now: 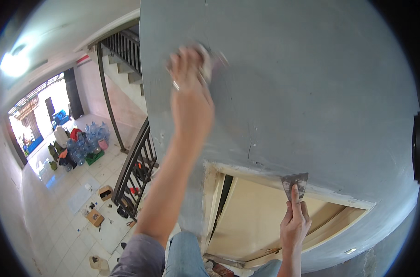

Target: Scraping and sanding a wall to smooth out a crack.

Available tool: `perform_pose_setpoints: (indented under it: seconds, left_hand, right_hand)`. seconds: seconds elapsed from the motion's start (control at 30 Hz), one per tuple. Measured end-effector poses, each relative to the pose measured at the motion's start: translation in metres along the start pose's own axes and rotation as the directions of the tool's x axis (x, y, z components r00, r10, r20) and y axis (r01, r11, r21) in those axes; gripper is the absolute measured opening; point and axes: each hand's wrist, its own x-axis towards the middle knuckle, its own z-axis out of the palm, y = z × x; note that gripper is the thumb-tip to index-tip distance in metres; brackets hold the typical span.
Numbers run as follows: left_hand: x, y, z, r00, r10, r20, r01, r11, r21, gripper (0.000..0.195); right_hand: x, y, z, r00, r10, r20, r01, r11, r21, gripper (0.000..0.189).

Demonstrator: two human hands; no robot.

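My left hand (191, 74) is raised against the upper left part of the grey wall (282, 86), blurred by motion. Its fingers are closed around a pale, flat object (206, 64) with a thin edge on the right; blur hides what it is exactly. A ring shows on one finger. Lower right, my right hand (295, 221) grips a putty knife (295, 183) with a stained metal blade pointing up, the index finger laid along the blade. That blade overlaps the top edge of the door frame (244, 170) in view. Fine cracks and chips mark the wall between the hands.
A cream door (262, 221) stands below the wall. Dark railing (132, 173) runs at left, with stairs (123, 69) behind. Far below, the tiled floor holds blue water bottles (80, 149), a green crate (94, 157), cardboard boxes (95, 217) and a cap (98, 262).
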Motion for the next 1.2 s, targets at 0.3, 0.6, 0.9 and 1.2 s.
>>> perform_pose_setpoints:
  seconds: [0.3, 0.6, 0.9, 1.2]
  left_hand:
    - [-0.075, 0.056, 0.0, 0.975, 0.149, 0.163, -0.105, 0.961, -0.255, 0.05]
    - [0.04, 0.049, 0.01, 0.996, 0.082, 0.037, -0.081, 0.996, -0.027, 0.05]
    - [-0.059, 0.049, -0.011, 0.942, 0.212, 0.26, -0.191, 0.976, -0.105, 0.05]
    - [0.184, 0.023, 0.032, 0.97, 0.16, -0.182, -0.166, 0.986, -0.022, 0.043]
  right_hand:
    - [0.071, -0.027, -0.014, 0.976, -0.204, -0.077, 0.169, 0.931, -0.323, 0.063]
    - [0.292, -0.116, -0.091, 0.847, -0.426, -0.317, 0.242, 0.841, -0.483, 0.054]
    - [0.127, -0.044, -0.05, 0.955, -0.289, -0.062, 0.239, 0.878, -0.415, 0.076]
    - [0.337, -0.189, -0.105, 0.844, -0.497, -0.201, 0.368, 0.809, -0.458, 0.043]
